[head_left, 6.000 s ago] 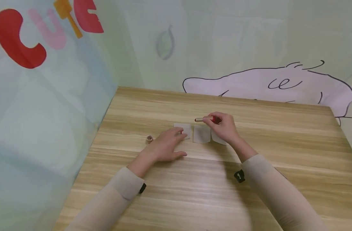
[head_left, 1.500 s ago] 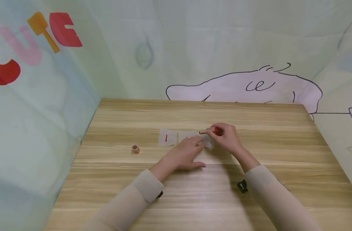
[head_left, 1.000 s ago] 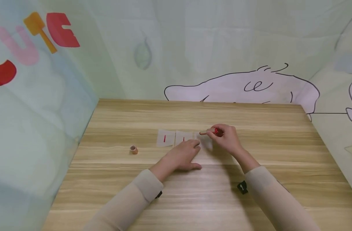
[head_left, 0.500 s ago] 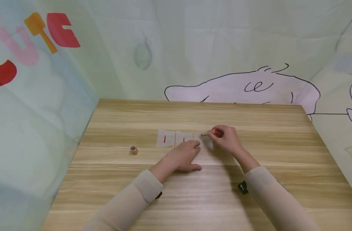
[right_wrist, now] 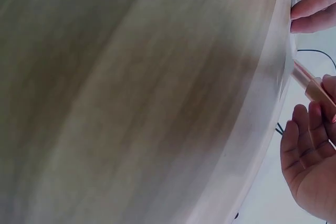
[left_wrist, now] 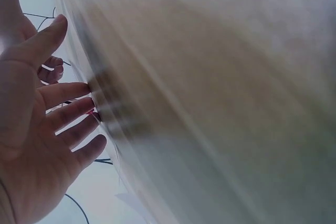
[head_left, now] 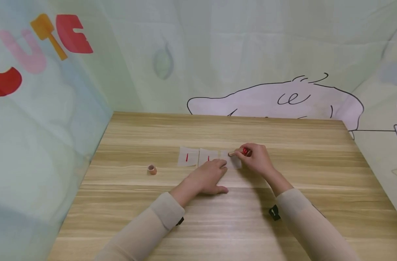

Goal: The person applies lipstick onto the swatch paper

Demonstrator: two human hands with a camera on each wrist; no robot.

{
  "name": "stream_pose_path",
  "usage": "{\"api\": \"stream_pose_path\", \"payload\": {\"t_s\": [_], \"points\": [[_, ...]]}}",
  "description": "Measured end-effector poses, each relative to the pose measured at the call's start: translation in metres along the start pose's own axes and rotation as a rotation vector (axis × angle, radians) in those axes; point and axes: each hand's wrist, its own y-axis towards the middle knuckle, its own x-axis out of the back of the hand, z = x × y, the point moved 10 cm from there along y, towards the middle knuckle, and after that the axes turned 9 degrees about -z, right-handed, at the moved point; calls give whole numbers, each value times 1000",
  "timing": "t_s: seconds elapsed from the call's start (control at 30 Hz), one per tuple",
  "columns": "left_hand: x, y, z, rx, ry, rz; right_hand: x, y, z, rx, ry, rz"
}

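Three thin white squares of paper lie in a row: a left square and a middle square, each with a short red stroke, and a right square. My left hand rests across the middle square's lower part, fingertips at the right square's edge; its fingers look fairly straight in the left wrist view. My right hand pinches a lipstick with a gold tube and red base, its tip at the right square. In the right wrist view the lipstick slants to the surface; any mark under it is hidden.
The hollow rose-gold lipstick cap stands on the wooden table left of the squares. A printed cloth backdrop rises behind the table and along its left side.
Since the earliest frame my left hand has shifted from the left square to the middle one, uncovering red strokes. Over the last second the lipstick tip has moved slightly toward me on the right square.
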Motion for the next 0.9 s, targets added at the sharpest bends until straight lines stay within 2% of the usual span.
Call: {"api": "stream_pose_path", "payload": {"t_s": [0.2,0.53,0.9], "points": [[1,0,0,4,-7,-1,0,0,2,16,-23,18],[3,-1,1,26,-33,13,-4,-6,9,40,21,135],[5,0,0,16,-31,-4,-4,-10,9,45,19,123]]}}
